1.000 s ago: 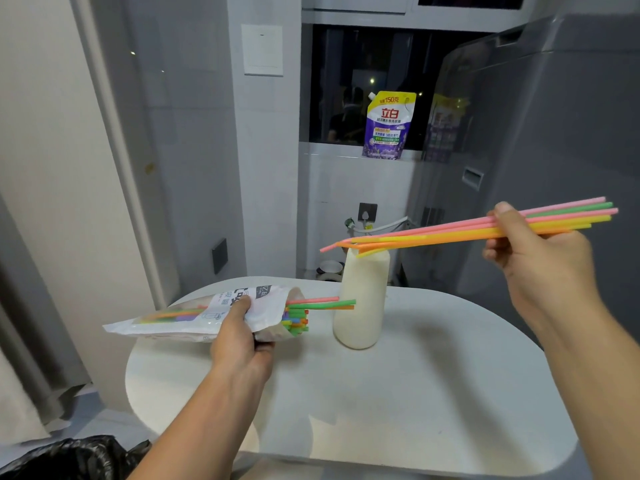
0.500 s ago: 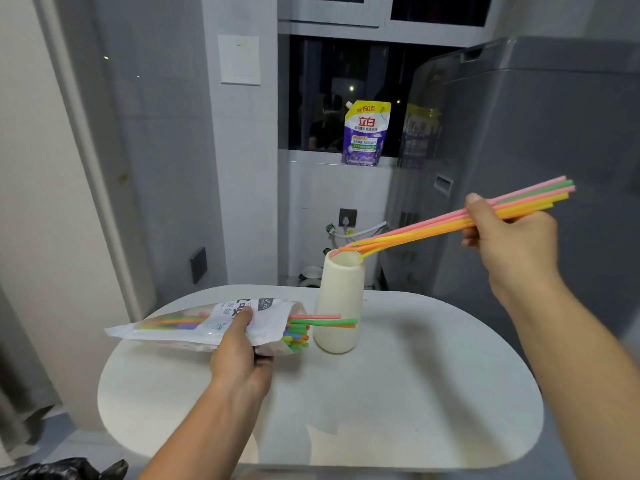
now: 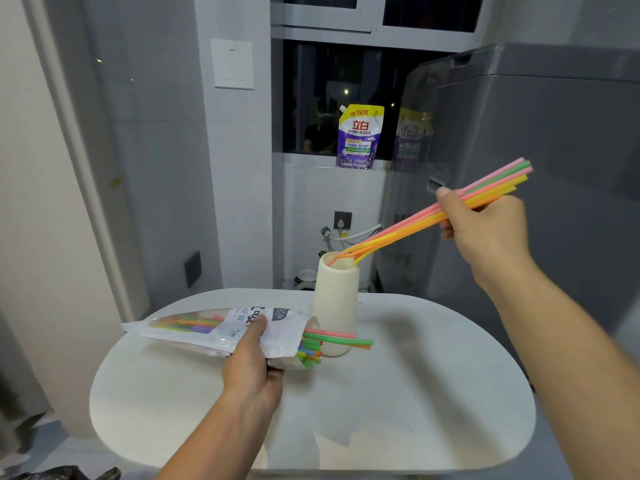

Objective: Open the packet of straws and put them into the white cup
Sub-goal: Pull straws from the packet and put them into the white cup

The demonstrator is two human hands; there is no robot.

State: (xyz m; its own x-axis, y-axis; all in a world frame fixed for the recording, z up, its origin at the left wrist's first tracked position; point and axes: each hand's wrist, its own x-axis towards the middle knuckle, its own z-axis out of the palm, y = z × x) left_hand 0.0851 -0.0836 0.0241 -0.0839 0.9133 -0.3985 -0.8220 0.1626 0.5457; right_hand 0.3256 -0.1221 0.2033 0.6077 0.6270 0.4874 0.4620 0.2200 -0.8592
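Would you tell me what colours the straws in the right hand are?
The straws are pink, green, yellow and orange, best seen in the head view.

The left hand (image 3: 252, 372) and right hand (image 3: 485, 230) are bare, both forearms (image 3: 561, 341) are bare as far as they show, and the right thumb (image 3: 445, 195) has a short, trimmed nail.

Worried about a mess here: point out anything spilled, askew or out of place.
Nothing is spilled or damaged. One oddity: a few loose straws poke well out of the open packet in the left hand, beside the upright white cup, and might slide out. The right hand holds a bundle slanting into the cup.
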